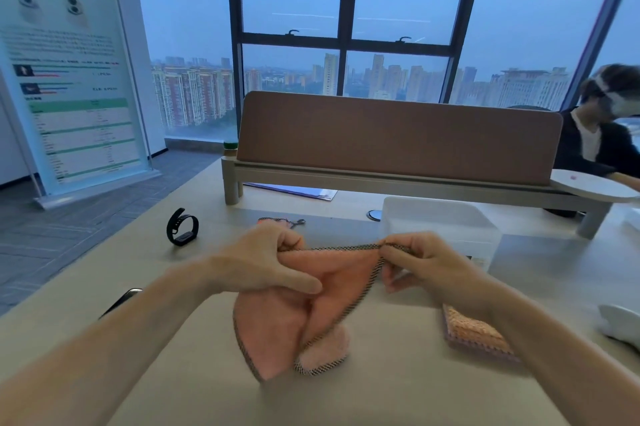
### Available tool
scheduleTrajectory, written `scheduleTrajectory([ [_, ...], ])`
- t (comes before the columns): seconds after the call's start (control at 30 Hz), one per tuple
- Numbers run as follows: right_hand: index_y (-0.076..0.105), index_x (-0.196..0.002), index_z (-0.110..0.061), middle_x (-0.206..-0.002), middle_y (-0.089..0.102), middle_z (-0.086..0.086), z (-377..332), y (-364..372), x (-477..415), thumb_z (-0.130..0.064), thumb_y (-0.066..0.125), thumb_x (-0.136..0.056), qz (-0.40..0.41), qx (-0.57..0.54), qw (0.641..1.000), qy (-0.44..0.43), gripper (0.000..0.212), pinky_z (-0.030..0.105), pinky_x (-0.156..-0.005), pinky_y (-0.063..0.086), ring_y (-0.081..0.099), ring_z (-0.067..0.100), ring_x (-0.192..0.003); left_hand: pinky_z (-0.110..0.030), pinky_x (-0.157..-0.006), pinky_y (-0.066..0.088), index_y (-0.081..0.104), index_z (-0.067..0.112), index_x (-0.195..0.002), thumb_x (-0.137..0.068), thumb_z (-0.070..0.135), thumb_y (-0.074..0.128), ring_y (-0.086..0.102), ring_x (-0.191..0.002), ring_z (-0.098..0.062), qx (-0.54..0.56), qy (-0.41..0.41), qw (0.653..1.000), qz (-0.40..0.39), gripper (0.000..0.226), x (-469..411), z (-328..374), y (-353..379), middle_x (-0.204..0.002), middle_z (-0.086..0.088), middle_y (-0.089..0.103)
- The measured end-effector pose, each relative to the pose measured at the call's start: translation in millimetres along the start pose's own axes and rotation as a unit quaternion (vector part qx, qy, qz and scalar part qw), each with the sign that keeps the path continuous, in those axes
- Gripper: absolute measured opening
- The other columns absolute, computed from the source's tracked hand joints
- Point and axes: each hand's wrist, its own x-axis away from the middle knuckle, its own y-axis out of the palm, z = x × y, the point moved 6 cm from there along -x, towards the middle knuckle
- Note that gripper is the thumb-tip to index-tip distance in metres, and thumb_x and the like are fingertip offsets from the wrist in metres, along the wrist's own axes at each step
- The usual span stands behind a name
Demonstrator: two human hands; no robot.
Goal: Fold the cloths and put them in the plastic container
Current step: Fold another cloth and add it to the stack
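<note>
Window wall (346,10): spans the background, city towers beyond.

Poster stand (69,72): far left, on the floor beside the desk; text blurred, unreadable.

Desk (381,391): light tabletop, fills the lower frame.

Divider panel (398,135): brown, upright on a pale rail across the far side of the desk. A second person (602,141) sits beyond its right end.

Plastic container (440,221): translucent white, on the desk in front of the divider, just beyond the right hand. Contents cannot be made out.

Pink cloth (287,325): dark checked trim, held up over the middle of the desk, well short of the container. Top edge stretched between both hands; lower part hangs in loose folds, with the bottom bunched on the tabletop.

Left hand (266,263): fingers curled over the cloth's upper left corner, thumb laid across the front of the fabric. Gripping.

Right hand (426,263): pinches the trimmed edge at the upper right corner between thumb and fingers.

Folded cloth (474,332): orange-pink weave, flat on the desk, partly under the right forearm.

Third cloth (277,219): pink with the same trim, only a strip visible behind the left hand.

Black wristband (182,227): on its side on the desk, left of the hands, apart from the cloths.
</note>
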Motion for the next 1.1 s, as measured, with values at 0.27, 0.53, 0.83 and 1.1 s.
scheduleTrajectory([
  [0.27,0.072,-0.097,-0.003,-0.092,0.078,0.008,-53,-42,26,-0.013,0.058,-0.098,0.115,-0.022,0.99,-0.08,0.017,0.02,-0.075,0.059,0.074,0.012,-0.086,-0.03,-0.082,0.054,0.077,0.01,-0.087,-0.089,0.033,0.072,0.062,-0.078,-0.015,0.231,-0.026,0.971,0.054,0.024,30,-2,-41,-0.081,-0.005,0.067],
  [0.53,0.073,-0.096,-0.001,-0.089,0.079,0.011,-82,-50,56,-0.015,0.067,-0.087,0.154,-0.024,0.978,-0.142,0.017,0.022,-0.061,0.059,0.074,0.016,-0.076,-0.028,-0.073,0.062,0.083,0.018,-0.093,-0.096,0.023,0.062,0.07,-0.075,-0.017,0.193,0.021,0.963,0.189,0.022,56,26,-70,-0.089,-0.012,0.077],
  [0.83,0.073,-0.098,-0.004,-0.092,0.077,0.018,-49,-56,12,-0.012,0.065,-0.095,0.153,0.054,0.984,-0.075,0.011,0.027,-0.057,0.06,0.072,0.022,-0.072,-0.025,-0.056,0.054,0.078,0.016,-0.084,-0.092,0.033,0.072,0.065,-0.057,-0.007,0.112,-0.054,0.96,0.251,0.02,13,-7,-60,-0.064,0.007,0.072],
  [1.1,0.066,-0.124,-0.015,-0.12,0.068,0.002,67,-22,-23,-0.017,0.069,-0.093,0.174,0.369,0.913,-0.019,0.031,0.038,-0.1,0.052,0.066,0.019,-0.108,-0.033,-0.097,0.053,0.069,0.021,-0.115,-0.09,0.032,0.075,0.065,-0.103,-0.013,-0.111,-0.073,0.967,0.217,0.027,-23,-93,35,-0.126,0.004,0.065],
])
